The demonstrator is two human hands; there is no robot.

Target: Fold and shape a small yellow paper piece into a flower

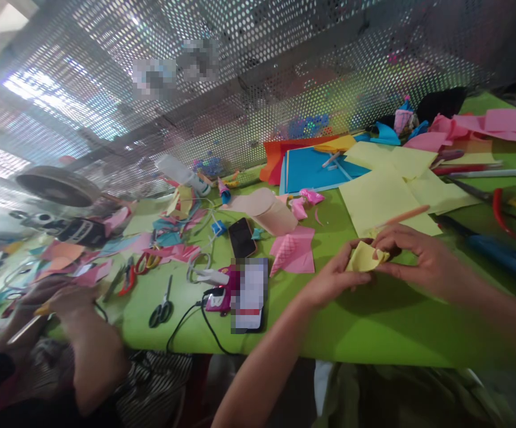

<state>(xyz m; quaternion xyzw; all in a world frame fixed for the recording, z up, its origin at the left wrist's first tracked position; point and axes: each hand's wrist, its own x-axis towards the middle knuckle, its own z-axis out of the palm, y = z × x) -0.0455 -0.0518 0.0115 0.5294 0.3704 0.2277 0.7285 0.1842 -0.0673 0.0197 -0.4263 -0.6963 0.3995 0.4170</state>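
Note:
Both my hands meet over the green table [374,327] on a small folded piece of yellow paper [364,257]. My left hand [333,276] pinches its left side with fingers closed. My right hand [412,252] curls over its right edge, fingers pressed on it. Just behind my hands lie larger yellow paper sheets [383,196] with an orange pencil [407,214] on them.
Pink folded paper [293,252], a black phone [242,236], black scissors [162,309], red-handled scissors [128,276], a blue sheet [315,169] and a paper roll [267,211] litter the table. Another person's hands [57,303] work at the left. A perforated metal screen [258,77] backs the table.

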